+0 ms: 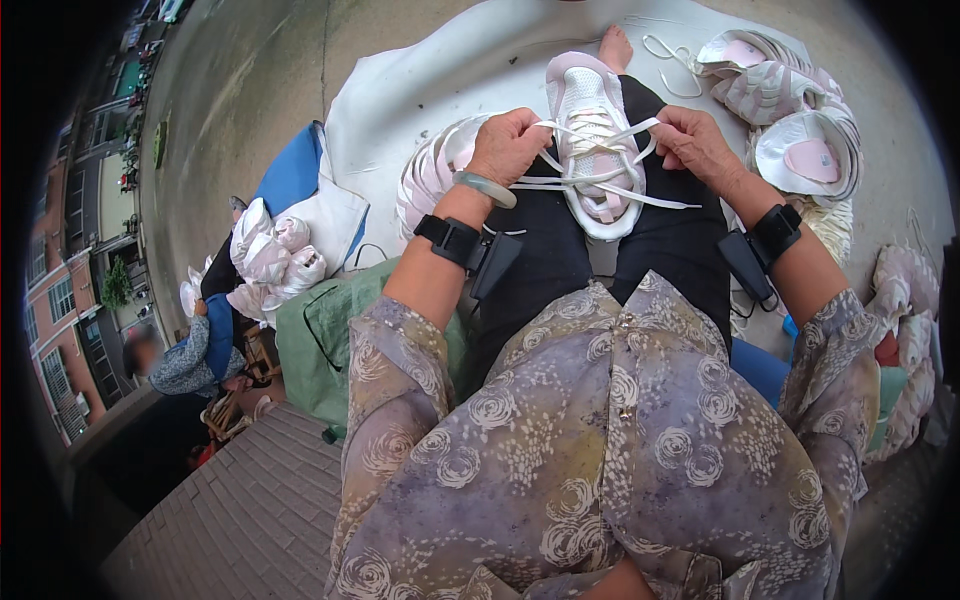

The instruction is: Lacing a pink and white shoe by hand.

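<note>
A white and pale pink sneaker (pixel 597 140) rests on my lap between my thighs, toe pointing away from me. White shoelace (pixel 600 183) runs crosswise through its eyelets, and loose ends trail over the tongue to both sides. On the left of the shoe, my left hand (pixel 508 143) pinches one length of lace between thumb and fingers. My right hand (pixel 697 147) grips another length on the right side. Both lengths stretch from the shoe out to my fingers. A pale bangle (pixel 486 189) circles my left wrist.
Beside my left knee lie stacked pink and white shoe parts (pixel 425 185). More shoe uppers (pixel 800 150) are piled at the right on a white sheet (pixel 390 90). A green bag (pixel 330 330) stands at my left. Farther left sits another person (pixel 200 350) near bundled shoe pieces (pixel 275 250).
</note>
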A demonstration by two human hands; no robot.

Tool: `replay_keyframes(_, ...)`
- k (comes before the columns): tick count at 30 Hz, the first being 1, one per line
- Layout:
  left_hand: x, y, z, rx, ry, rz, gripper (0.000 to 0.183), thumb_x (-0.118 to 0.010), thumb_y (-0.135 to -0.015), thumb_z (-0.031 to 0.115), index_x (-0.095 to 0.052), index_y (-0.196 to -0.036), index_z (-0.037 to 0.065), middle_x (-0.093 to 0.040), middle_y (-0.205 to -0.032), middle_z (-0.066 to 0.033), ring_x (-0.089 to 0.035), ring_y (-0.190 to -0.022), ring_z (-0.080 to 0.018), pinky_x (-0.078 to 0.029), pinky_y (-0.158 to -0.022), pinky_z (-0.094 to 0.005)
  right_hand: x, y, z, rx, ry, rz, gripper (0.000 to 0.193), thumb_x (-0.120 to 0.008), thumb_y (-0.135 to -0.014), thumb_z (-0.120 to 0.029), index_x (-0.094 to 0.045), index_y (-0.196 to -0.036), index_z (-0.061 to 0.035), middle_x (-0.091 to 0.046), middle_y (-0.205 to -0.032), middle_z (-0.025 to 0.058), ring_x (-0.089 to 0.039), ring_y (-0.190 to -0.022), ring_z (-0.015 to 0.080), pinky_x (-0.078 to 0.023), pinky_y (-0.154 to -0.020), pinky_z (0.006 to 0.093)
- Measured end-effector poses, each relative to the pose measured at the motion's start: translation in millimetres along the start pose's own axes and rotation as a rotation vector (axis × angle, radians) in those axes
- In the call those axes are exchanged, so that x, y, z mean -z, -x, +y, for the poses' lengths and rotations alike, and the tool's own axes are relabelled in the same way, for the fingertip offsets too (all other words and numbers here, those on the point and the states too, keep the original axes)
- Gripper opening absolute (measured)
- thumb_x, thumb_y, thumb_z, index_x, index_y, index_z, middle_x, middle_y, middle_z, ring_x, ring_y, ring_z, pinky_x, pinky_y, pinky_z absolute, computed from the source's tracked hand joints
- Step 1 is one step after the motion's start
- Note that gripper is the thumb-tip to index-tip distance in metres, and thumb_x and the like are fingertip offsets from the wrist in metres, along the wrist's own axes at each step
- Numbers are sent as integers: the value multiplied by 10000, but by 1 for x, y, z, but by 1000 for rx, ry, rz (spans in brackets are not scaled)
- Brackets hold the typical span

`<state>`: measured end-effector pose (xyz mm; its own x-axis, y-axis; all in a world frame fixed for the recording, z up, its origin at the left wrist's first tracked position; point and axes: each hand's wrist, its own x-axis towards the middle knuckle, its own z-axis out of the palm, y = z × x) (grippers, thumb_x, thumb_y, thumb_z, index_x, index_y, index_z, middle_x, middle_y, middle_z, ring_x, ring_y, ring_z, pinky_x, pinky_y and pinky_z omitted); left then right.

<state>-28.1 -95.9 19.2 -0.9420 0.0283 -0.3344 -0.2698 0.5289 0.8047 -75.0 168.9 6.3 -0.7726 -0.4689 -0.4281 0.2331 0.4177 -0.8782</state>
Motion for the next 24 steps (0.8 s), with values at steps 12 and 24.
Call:
replay_keyframes(12,-5,0,15,166,427,-215,222,-543,-821,232,-614,-779,26,-558,-589,-14,-545,-548,-99,-450,-553,-218,-38,1,-3,-20,-735,276,149,-518,-857,-186,-550,-802,-52,-537,-676,-3,-503,-584,62,-460,-559,209)
replay_keyframes(24,-1,-18,13,-164,-162,-197,269,-563,-785,271,-655,-868,32,-605,-649,-48,-516,-615,-107,-434,-625,-255,-25,-14,-9,148,-351,135,117,-554,-844,-178,-540,-801,-70,-433,-583,-50,-373,-471,17,-321,-399,163)
